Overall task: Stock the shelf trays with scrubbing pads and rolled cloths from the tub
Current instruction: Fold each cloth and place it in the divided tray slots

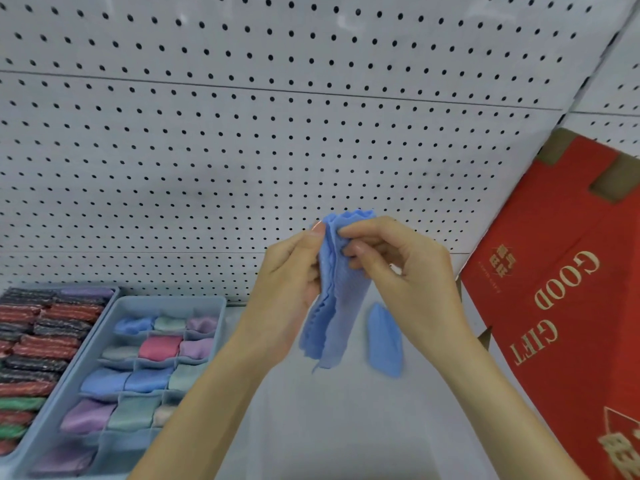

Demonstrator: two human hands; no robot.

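A blue cloth [337, 306] hangs folded lengthwise above the white shelf, held upright in the air. My left hand [291, 282] grips its left side, thumb pressed near the top edge. My right hand [398, 271] pinches the top of the cloth with its fingertips. A second blue rolled cloth [385, 339] lies on the shelf just below my right hand. To the left stands a light-blue divided tray [221, 306] holding rolled cloths in blue, pink, purple and green. Further left, another tray [112, 296] is packed with red, black and green scrubbing pads [38, 344].
A white pegboard wall [277, 116] backs the shelf. A red cardboard box [568, 306] printed "GOOD GIFT" leans at the right side. White shelf surface [346, 427] lies between the divided tray and the box. The tub is out of view.
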